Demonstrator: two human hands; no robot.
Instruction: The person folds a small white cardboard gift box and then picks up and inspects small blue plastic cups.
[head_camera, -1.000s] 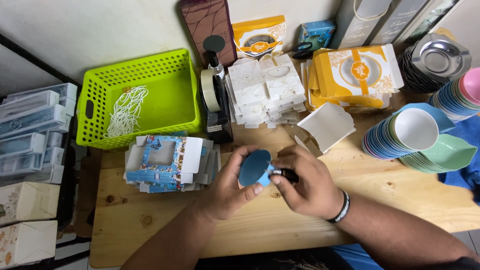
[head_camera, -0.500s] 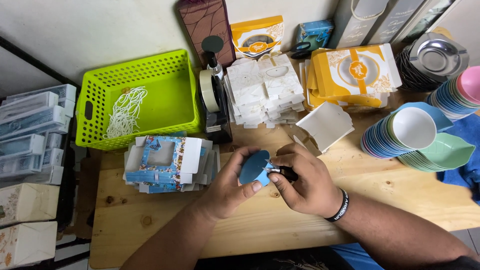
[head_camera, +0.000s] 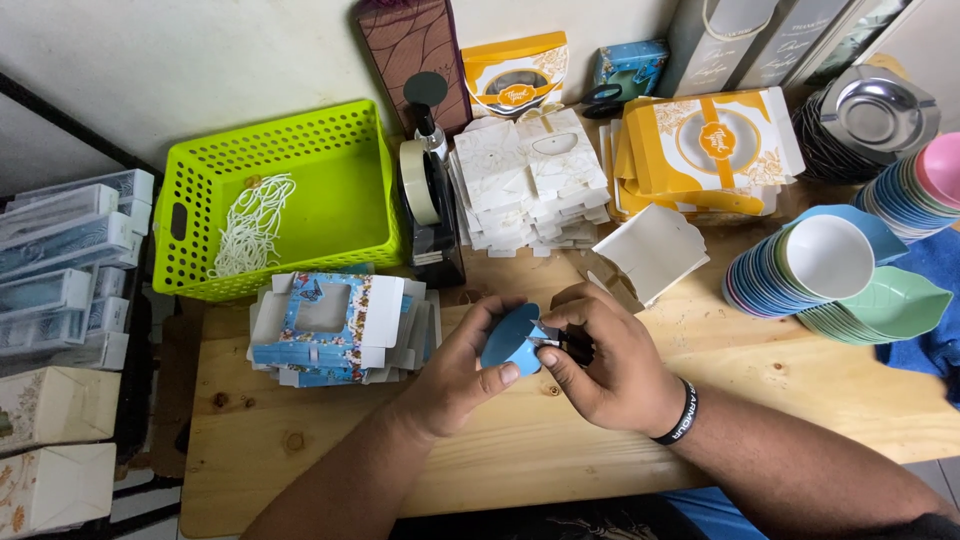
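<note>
fingers (head_camera: 500, 375) grip a blue dish (head_camera: 510, 338), seemingly, over the wooden table (head_camera: 780, 420).

Glossy blue plastic bowl (head_camera: 512, 338), matt knotty wooden table (head_camera: 520, 450), perforated lime plastic basket (head_camera: 300, 150).

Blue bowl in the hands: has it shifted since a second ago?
No. The blue bowl sits at the same spot just right of the stack of blue flat boxes, held by the left hand and right hand.
</note>
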